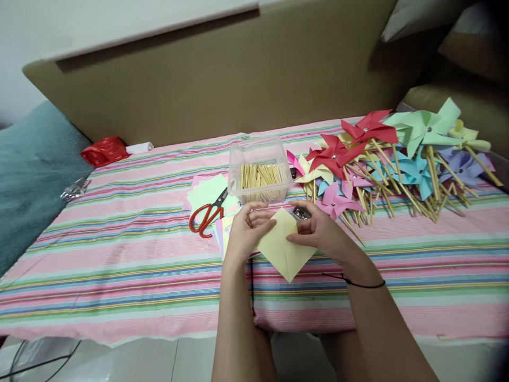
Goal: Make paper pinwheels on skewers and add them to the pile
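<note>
A square of pale yellow paper [287, 254] is held between my two hands, turned so one corner points toward me. Lines run in from its corners; whether they are cuts or creases is hard to tell. My left hand [251, 229] pinches its left side, thumb on top. On the right side, my right hand [312, 229] grips it with the thumb over the face. Just behind that hand sits a small container of shiny metal bits [301, 213], partly hidden. Orange-handled scissors [209, 215] rest on coloured paper sheets [210, 192] left of my hands.
Beyond my hands stands a clear plastic box [260, 187] of short wooden sticks. Many finished paper pinwheels [369, 127] on sticks are heaped to the right. A red plastic bundle [105, 152] and a white box [139, 148] lie far left on the striped cloth [119, 254].
</note>
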Demonstrator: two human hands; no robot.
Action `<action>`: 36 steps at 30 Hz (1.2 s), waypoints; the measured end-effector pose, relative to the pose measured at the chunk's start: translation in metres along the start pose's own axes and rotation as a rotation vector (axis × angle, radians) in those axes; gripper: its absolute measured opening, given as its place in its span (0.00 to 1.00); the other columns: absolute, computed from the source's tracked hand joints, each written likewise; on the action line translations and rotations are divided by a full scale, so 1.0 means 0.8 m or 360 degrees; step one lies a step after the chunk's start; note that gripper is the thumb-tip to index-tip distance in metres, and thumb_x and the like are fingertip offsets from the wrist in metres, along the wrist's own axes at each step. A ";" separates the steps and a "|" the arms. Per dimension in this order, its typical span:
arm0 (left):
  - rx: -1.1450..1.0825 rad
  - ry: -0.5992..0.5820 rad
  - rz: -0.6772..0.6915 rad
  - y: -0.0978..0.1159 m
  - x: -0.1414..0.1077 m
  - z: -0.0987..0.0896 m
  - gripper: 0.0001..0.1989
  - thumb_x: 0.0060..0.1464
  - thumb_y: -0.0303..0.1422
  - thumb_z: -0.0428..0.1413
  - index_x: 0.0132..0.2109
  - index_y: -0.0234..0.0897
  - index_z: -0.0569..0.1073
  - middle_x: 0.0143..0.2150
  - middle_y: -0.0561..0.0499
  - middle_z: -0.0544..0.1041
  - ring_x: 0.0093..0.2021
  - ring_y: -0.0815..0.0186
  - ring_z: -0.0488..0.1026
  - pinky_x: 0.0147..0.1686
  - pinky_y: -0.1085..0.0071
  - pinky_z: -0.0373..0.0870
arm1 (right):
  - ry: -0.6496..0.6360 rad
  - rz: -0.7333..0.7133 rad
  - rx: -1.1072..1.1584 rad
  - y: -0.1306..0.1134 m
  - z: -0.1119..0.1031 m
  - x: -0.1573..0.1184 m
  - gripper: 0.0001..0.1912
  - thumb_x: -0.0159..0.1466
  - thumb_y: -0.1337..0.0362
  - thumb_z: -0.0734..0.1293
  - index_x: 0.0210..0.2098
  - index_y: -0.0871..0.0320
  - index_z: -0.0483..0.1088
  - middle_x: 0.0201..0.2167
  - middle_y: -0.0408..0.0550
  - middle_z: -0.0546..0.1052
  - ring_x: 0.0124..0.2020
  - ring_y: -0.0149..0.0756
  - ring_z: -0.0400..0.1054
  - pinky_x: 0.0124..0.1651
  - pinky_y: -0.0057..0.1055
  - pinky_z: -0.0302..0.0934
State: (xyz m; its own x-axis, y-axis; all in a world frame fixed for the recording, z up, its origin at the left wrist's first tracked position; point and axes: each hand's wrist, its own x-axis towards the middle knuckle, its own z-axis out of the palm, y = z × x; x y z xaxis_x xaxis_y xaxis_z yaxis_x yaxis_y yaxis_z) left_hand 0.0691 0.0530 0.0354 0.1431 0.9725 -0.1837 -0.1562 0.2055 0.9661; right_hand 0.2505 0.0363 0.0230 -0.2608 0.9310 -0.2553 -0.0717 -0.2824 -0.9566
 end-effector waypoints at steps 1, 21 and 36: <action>0.0023 -0.0012 0.0023 0.000 0.000 0.000 0.21 0.39 0.30 0.67 0.42 0.36 0.70 0.32 0.51 0.79 0.30 0.70 0.74 0.32 0.75 0.68 | -0.0011 0.0012 -0.0007 0.000 0.000 0.000 0.38 0.49 0.67 0.73 0.55 0.53 0.53 0.23 0.39 0.77 0.25 0.35 0.73 0.27 0.27 0.63; 0.0181 -0.0313 0.0122 0.004 -0.006 0.001 0.16 0.39 0.29 0.67 0.39 0.36 0.75 0.33 0.49 0.78 0.34 0.67 0.75 0.37 0.72 0.71 | 0.0105 0.0029 0.0001 -0.006 0.000 -0.004 0.38 0.48 0.66 0.73 0.56 0.53 0.55 0.23 0.39 0.77 0.25 0.37 0.73 0.26 0.29 0.63; 0.0421 -0.0319 -0.0105 -0.003 -0.008 0.001 0.17 0.44 0.35 0.64 0.40 0.38 0.68 0.28 0.50 0.78 0.26 0.66 0.74 0.25 0.74 0.64 | -0.0010 0.0060 -0.0039 -0.009 0.000 -0.007 0.39 0.48 0.68 0.72 0.57 0.55 0.54 0.20 0.36 0.74 0.23 0.35 0.71 0.26 0.27 0.60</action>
State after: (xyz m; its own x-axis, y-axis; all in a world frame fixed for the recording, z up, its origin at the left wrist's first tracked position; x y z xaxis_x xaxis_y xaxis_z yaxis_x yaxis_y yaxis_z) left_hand 0.0694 0.0463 0.0341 0.3378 0.9118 -0.2335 0.1149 0.2063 0.9717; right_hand 0.2526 0.0335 0.0311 -0.2687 0.9184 -0.2905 -0.0381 -0.3115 -0.9495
